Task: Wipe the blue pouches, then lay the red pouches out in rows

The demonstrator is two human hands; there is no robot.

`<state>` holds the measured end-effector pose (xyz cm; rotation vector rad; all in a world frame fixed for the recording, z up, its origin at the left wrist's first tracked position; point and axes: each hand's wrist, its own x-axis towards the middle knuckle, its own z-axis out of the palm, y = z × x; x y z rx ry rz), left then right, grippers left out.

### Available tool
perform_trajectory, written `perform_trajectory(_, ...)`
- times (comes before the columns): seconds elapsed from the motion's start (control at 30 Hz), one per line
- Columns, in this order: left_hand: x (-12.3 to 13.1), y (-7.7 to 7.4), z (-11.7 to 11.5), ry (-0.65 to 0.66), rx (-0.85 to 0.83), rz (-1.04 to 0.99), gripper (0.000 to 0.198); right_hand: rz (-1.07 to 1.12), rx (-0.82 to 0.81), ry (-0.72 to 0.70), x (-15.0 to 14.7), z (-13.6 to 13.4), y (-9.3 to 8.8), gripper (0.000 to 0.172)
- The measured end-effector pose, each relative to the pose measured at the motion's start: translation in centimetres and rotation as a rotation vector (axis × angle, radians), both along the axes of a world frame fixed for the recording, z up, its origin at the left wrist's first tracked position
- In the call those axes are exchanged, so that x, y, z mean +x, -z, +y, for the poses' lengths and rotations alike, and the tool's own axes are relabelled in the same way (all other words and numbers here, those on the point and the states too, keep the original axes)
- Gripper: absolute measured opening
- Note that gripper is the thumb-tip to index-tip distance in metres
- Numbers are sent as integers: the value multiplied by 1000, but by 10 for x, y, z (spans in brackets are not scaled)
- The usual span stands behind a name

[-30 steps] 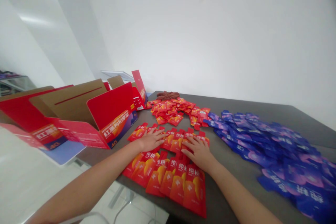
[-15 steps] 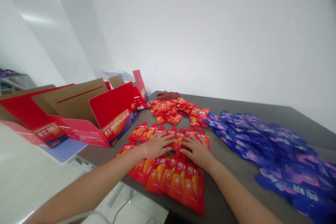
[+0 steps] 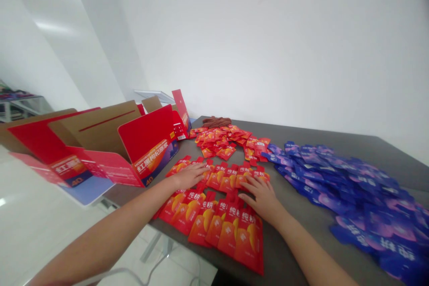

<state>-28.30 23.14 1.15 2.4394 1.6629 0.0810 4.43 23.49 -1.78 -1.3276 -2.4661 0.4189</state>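
Observation:
Red-orange pouches with white lettering lie in two overlapping rows on the grey table. My left hand (image 3: 190, 175) rests open, fingers stretched, over the left part of the back row of pouches (image 3: 229, 179). On the right end of that same row lies my right hand (image 3: 260, 196), also open, with its thumb side close to the top of the front row of pouches (image 3: 225, 229). Neither hand has a pouch in its grasp. Part of the back row is hidden under the fingers.
Open red cardboard boxes (image 3: 152, 147) stand at the left. A loose heap of red pouches (image 3: 217, 138) lies behind the rows, with a brown bundle (image 3: 216, 121) beyond it. Blue-purple pouches (image 3: 348, 187) are piled along the right of the grey table (image 3: 288, 241).
My hands have moved apart across the back row, the left one to the left and the right one slightly to the right. More pouches in the middle show now.

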Motion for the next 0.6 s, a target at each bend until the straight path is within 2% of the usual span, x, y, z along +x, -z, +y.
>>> perform_trajectory(0.1,-2,-8,-1,-50,27,18,46,2,10,8,1,0,2,47)
perform_trajectory(0.23,-17,-16,-6,-136,29,60,47,11,22,20,3,0,3,49)
perform_trajectory(0.47,-24,-4,-9,-200,10,74,43,10,3,30,1,-3,3,50)
perform_trajectory(0.6,-37,-8,-5,-310,81,30,48,3,8,28,2,-5,1,49)
